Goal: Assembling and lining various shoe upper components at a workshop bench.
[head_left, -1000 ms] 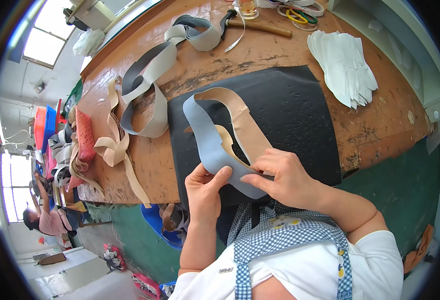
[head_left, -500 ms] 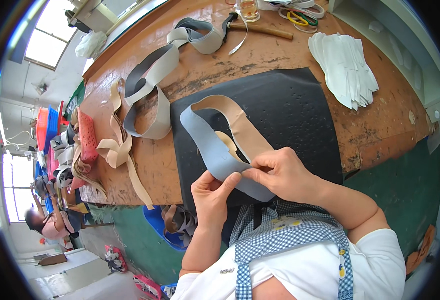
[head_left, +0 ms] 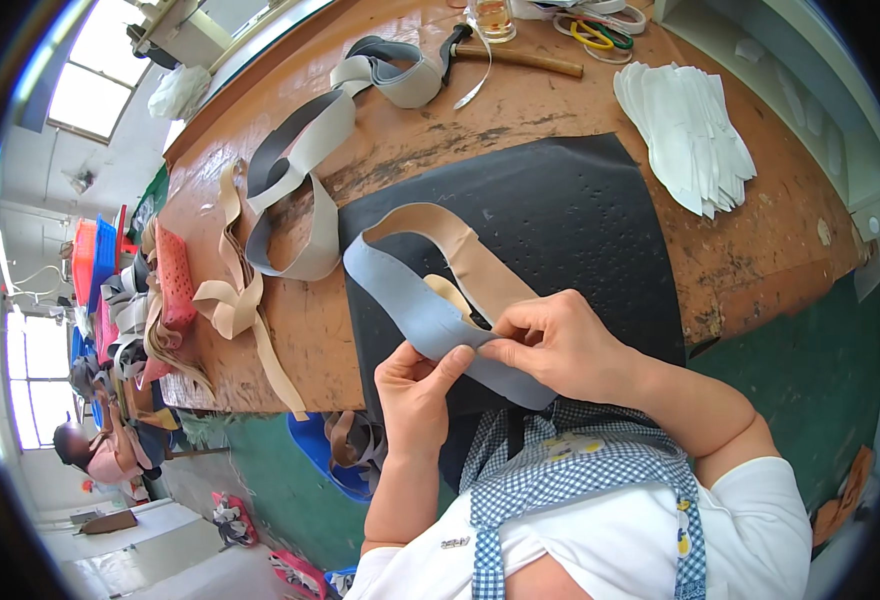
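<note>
Between my hands is a looped strip (head_left: 410,285), light blue on its outer face and tan on its inner one. My left hand (head_left: 420,385) pinches its near edge between thumb and fingers. Close beside it, my right hand (head_left: 550,345) is closed on the same edge, thumb and fingertips pressed together. The loop stands over a black mat (head_left: 580,220) at the table's near side. Inside the loop a small cream-coloured piece (head_left: 447,292) shows; what it belongs to is hidden.
Grey looped strips (head_left: 315,235) and tan strips (head_left: 235,305) lie left of the mat. A hammer (head_left: 525,60), scissors (head_left: 595,35) and a glass (head_left: 493,20) are at the back. White pieces (head_left: 685,135) lie right. Below the table stands a blue bin (head_left: 325,455). Another person (head_left: 110,450) works far left.
The loop's far end has shifted left and a little nearer, its blue side tilting outward. Both hands keep their pinch and have moved slightly left.
</note>
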Tool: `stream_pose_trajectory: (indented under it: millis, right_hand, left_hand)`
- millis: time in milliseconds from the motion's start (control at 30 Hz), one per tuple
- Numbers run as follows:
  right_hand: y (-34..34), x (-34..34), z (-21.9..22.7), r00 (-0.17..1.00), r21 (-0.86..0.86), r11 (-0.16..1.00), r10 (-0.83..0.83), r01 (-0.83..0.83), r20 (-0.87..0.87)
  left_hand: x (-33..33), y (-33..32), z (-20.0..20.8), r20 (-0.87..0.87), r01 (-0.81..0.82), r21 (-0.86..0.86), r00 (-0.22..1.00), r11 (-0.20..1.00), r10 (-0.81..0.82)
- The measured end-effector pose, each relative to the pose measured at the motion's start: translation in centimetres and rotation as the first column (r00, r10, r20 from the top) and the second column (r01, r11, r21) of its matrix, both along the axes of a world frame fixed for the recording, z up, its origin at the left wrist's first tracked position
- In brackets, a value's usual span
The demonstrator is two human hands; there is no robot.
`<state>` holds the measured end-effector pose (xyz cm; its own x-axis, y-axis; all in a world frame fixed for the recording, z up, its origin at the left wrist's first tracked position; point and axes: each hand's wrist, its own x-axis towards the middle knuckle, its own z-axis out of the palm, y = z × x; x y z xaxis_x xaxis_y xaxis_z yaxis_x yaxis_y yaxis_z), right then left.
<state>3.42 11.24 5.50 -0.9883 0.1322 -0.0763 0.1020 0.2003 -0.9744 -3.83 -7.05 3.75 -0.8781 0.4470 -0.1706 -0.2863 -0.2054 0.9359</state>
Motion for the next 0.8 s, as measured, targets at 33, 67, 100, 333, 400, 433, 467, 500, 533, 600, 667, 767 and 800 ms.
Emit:
stream_pose_trajectory:
  millis: [33,67,100,333,400,433,467,500,533,600,667,767,800]
  right_hand:
    - [0.0,0.0,0.0,1.0,0.01,1.0,0.014,-0.014,-0.017]
    - [-0.1,0.1,0.0,0.999,0.019,0.999,0.029,-0.029,-0.034]
    - [-0.1,0.2,0.0,0.999,0.019,0.999,0.033,-0.033,-0.034]
    - [-0.7,-0.2,0.0,0.999,0.029,1.0,0.005,-0.003,-0.048]
    - [-0.6,-0.4,0.2,1.0,0.041,0.999,0.017,-0.017,-0.013]
    - [-0.5,-0.3,0.6,0.999,0.094,0.995,0.038,-0.035,-0.027]
    - [-0.5,-0.3,0.9,0.997,0.147,0.988,0.059,-0.053,-0.04]
    - [-0.6,-0.3,0.7,0.997,0.148,0.988,0.061,-0.054,-0.041]
    - [-0.7,-0.3,0.3,0.997,0.122,0.992,0.039,-0.03,-0.067]
    - [-0.8,-0.4,0.3,0.995,0.095,0.995,0.018,-0.009,-0.096]
    - [-0.8,-0.5,0.8,0.995,0.101,0.995,0.031,-0.022,-0.094]
    - [-0.8,-0.6,0.3,0.995,0.093,0.996,0.026,-0.017,-0.099]
    - [-0.8,-0.6,0.4,0.994,0.096,0.995,0.028,-0.018,-0.103]
  left_hand:
    - [-0.3,0.0,0.2,0.098,-0.01,0.03,0.995,1.0,0.007]
    - [-0.6,0.0,0.3,0.195,-0.023,0.058,0.981,0.998,0.011]
    - [-0.9,-0.2,0.2,0.195,-0.027,0.058,0.981,0.998,0.015]
    - [-1.5,-0.9,-0.2,0.093,0.069,0.007,0.993,0.998,-0.069]
    - [-1.5,-0.7,0.4,0.181,0.067,0.067,0.98,0.996,-0.078]
    - [-1.7,-0.7,0.4,0.181,0.063,0.067,0.981,0.996,-0.075]
    - [-2.1,-0.8,0.5,0.194,0.096,0.039,0.976,0.995,-0.101]
    - [-2.4,-0.7,0.6,0.205,0.13,0.013,0.97,0.991,-0.13]
    - [-2.4,-0.7,0.7,0.204,0.129,0.014,0.971,0.992,-0.129]
    - [-2.4,-0.6,1.0,0.123,0.128,-0.022,0.985,0.992,-0.124]
    - [-2.6,-0.7,1.1,0.105,0.126,-0.04,0.987,0.991,-0.121]
    - [-2.7,-0.6,1.4,0.068,0.128,-0.061,0.99,0.99,-0.124]
    - [-2.7,-0.5,1.4,0.053,0.128,-0.068,0.991,0.989,-0.124]
